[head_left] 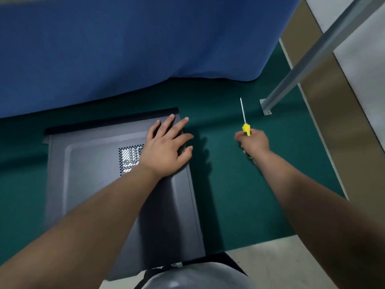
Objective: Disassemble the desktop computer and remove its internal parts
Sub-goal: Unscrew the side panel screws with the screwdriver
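1. Case [108, 184]: dark grey desktop tower lying on its side on the green mat [239, 195], side panel up and still fitted; its near end reaches the desk's front edge, its far end lies close to the blue cloth [125, 49]
2. Panel detail: a raised, pressed border and a perforated vent [130, 158], with something pale showing through the holes; no screws visible from this angle
3. Left hand [166, 147]: open, fingers spread flat on the panel near the case's far right corner, fingertips over the edge; probably bracing the case so it does not slide
4. Right hand [252, 142]: curled round the yellow handle of a screwdriver [244, 115], held above the mat to the right of the case, shaft pointing away; seemingly readied for the panel screws
5. Metal post [302, 69]: slants down to a bracket on the mat, beyond the screwdriver tip
6. Stage: judged to be the start, nothing removed yet
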The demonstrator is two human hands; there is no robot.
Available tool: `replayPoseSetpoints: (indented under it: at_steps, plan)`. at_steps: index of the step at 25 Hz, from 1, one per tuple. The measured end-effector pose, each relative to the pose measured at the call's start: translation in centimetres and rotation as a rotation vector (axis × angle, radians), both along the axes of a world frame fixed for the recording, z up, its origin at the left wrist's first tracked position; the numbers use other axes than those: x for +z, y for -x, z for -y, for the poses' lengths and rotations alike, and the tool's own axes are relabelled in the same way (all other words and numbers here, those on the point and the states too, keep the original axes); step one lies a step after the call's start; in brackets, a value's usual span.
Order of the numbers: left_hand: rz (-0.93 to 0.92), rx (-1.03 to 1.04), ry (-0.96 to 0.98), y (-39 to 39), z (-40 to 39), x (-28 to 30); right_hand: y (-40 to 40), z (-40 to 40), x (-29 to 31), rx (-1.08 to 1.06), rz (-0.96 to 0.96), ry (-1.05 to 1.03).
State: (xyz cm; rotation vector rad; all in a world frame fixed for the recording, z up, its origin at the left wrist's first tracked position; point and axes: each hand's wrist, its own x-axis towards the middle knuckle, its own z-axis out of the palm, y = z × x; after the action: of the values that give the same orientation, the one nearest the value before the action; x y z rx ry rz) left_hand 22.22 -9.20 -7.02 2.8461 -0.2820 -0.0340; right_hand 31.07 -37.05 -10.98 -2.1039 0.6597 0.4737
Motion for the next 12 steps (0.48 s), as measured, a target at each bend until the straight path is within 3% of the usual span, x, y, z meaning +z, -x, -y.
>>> replayPoseSetpoints:
  at_steps: [6,12]
  plan:
    - [0.106,0.016,0.002,-0.2,-0.2,-1.2,-11.6,-0.5,-3.9,0.128,0.029,0.349]
    - [0.122,0.019,-0.029,-0.4,-0.1,-1.2,-14.6,-0.7,-5.7,0.214,0.020,0.424]
